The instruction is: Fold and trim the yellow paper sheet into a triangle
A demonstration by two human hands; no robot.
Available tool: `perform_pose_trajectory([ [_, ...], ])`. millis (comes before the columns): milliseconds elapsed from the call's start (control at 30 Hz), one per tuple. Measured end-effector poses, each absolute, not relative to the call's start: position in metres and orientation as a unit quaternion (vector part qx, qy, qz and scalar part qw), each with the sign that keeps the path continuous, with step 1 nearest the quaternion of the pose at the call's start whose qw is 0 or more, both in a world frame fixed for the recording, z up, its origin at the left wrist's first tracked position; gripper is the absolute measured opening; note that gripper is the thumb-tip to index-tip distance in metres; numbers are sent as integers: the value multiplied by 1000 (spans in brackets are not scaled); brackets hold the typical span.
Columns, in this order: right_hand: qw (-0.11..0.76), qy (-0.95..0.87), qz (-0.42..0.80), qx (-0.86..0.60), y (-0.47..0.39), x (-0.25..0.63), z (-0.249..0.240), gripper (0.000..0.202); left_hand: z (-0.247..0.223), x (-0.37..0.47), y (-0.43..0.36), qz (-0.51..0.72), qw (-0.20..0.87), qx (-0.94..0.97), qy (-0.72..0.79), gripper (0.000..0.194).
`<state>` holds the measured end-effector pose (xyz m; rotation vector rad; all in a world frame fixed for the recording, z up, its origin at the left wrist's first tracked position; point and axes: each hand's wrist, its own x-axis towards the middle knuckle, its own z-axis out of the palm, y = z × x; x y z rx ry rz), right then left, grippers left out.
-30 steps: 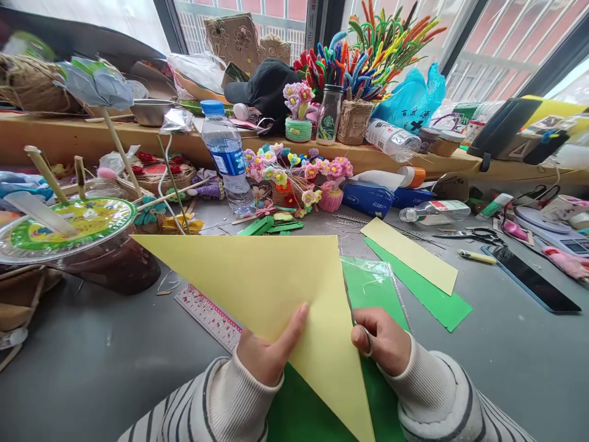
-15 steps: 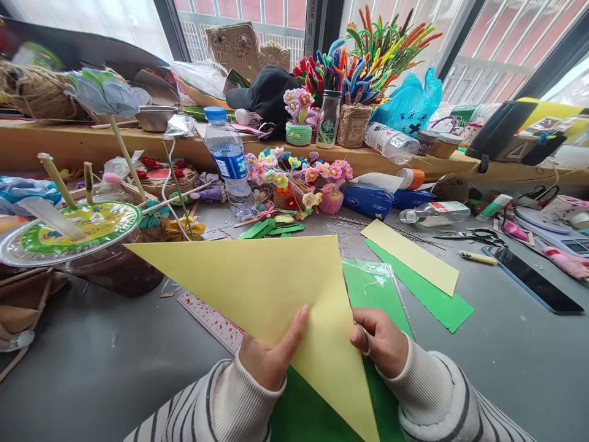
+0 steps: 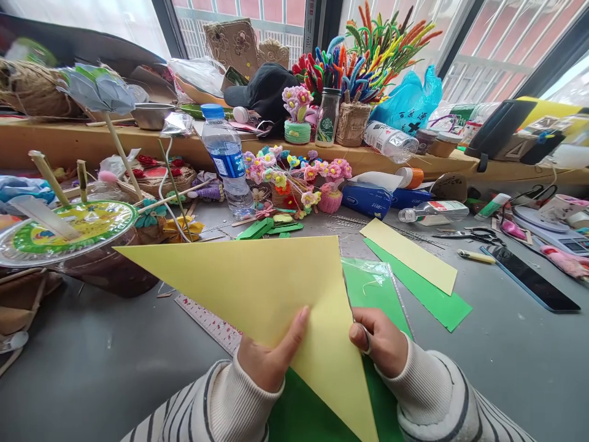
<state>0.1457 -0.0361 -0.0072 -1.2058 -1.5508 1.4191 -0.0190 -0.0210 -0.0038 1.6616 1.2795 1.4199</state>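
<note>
A yellow sheet of paper folded into a large triangle (image 3: 257,276) is held up in front of me. My left hand (image 3: 271,356) grips its lower slanted edge, thumb flat on the front and fingers hidden behind. At the right edge, my right hand (image 3: 380,344) is closed on the paper with its fingers curled. A thin pale band curves by its thumb; I cannot tell what it is. Green sheets (image 3: 313,411) lie beneath, partly in a clear sleeve (image 3: 372,273). A patterned ruler (image 3: 207,319) shows from under the triangle.
Yellow (image 3: 414,261) and green (image 3: 442,307) paper strips lie right, near black scissors (image 3: 488,236) and a phone (image 3: 529,279). A water bottle (image 3: 225,162) and crocheted flowers (image 3: 299,175) stand behind. At left is a lidded cup (image 3: 110,267). A crowded wooden ledge (image 3: 184,144) runs along the back.
The triangle's left tip reaches slightly farther left, and the background has shifted a little left in view. Both hands keep the same hold on the paper.
</note>
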Motion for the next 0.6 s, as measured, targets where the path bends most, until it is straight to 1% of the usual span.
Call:
perform_pose_trajectory([
  [200,359,-588,562,-457,-35,145,-8,49,-4,-19,-20,537,296,622,487,14],
  [400,357,-601,551,-456,-36,144,-6,55,-4,-19,-21,527,320,616,491,17],
  [600,365,-581,571,-450,-36,145,-8,52,-5,-19,-21,519,338,608,497,18],
])
